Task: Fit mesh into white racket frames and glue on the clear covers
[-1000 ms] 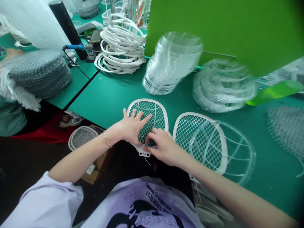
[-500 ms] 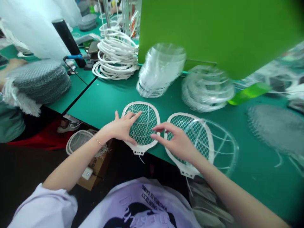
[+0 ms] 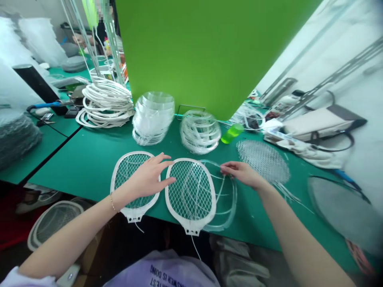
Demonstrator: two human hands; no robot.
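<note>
Right grip (image 3: 243, 174) pinches a clear ring (image 3: 234, 197) overlapping 1 white frame (image 3: 189, 187).

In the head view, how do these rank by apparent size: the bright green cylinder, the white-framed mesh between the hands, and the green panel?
Green panel, cut off at the top
White-framed mesh
Bright green cylinder

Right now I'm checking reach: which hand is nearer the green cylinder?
Right: the right hand is below the green cylinder in view; the left hand is farther off, leftward.
</note>
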